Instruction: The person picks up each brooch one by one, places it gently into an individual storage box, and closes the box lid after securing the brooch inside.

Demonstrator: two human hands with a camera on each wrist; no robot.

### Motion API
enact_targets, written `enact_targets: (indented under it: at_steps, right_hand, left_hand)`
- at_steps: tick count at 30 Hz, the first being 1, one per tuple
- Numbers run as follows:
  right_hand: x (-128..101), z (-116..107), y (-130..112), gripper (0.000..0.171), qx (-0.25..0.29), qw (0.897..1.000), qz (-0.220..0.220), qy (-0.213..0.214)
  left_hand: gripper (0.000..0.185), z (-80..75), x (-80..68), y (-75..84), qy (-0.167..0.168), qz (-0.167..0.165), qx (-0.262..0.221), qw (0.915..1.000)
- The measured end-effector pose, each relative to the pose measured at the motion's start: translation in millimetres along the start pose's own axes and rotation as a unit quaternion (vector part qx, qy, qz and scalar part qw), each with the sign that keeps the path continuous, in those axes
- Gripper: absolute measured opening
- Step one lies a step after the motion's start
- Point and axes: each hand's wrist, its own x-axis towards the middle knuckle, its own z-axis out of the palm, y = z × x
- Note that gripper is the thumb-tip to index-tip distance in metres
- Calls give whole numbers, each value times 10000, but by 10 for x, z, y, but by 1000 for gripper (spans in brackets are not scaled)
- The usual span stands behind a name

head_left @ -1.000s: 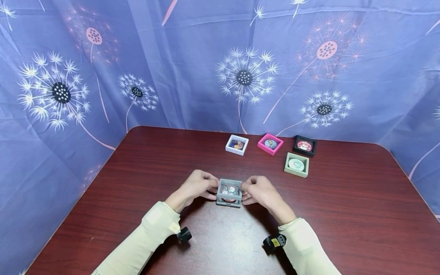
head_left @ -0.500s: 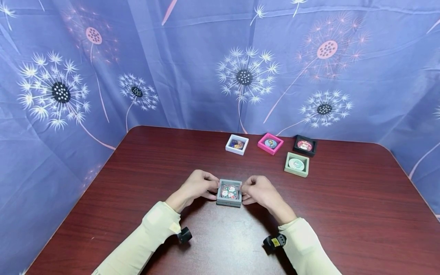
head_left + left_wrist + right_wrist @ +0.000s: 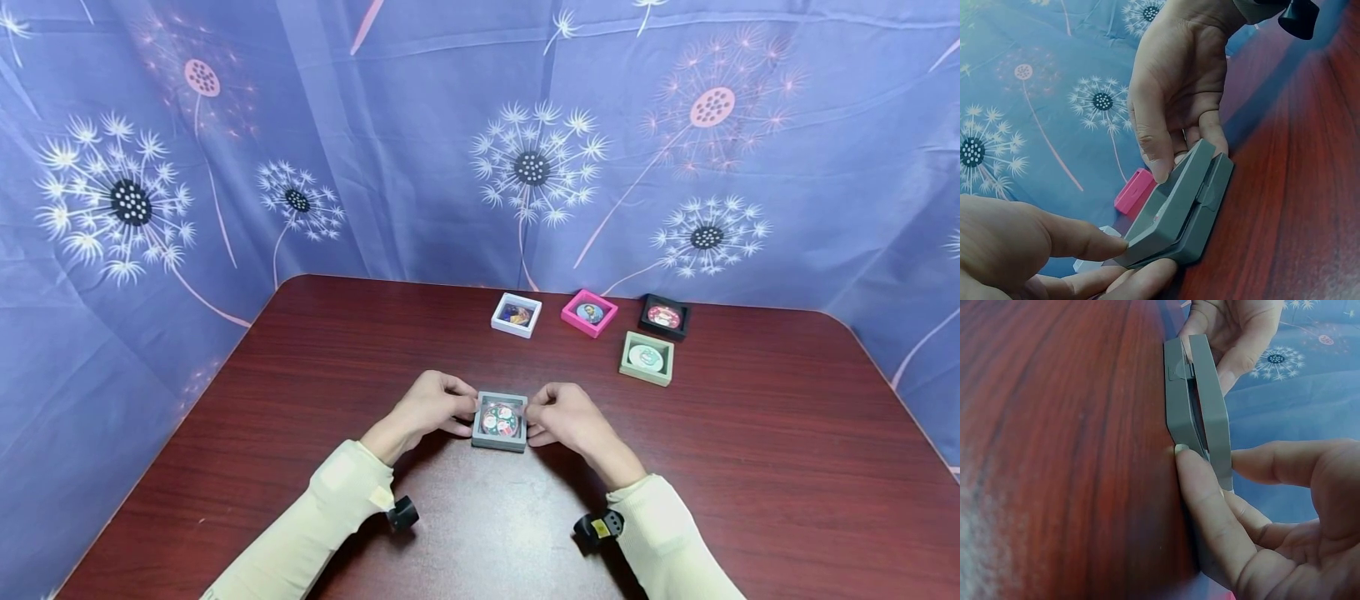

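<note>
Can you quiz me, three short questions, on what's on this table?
1. True or false: both hands grip the grey case.
2. Which case lies nearest the green case? A white B pink C black
3. Fill in: the grey case's two halves stand slightly ____.

Key: 1 true, left hand and right hand pinch its sides. 2 C. 3 apart, as the right wrist view shows.
</note>
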Motion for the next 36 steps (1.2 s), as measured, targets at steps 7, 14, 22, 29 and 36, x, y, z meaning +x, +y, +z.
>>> enact_targets:
  at_steps: [7,14,22,29,36]
  right_hand:
    - [-3,-4,-3,11,-1,10000,-4,-29]
    - [-5,-12,-8,11,-56,9999,-8,-100]
    - [-2,-12,-1,10,-95,9999,-33,-123]
    - [6,-11,4,12,-120,9999,-39,-110]
    - [6,-14,2,12,-108,9999,-32,-109]
  left_hand:
    - [21,9,-4,7,45,-14,60,10000]
    - [22,11,-15,11,36,21,80,10000]
    - [23,9,-7,0,7,43,59,10000]
    - [23,11,-4,-3,-3,83,35,10000]
    - [23,10,3,-11,0,103,69,9999]
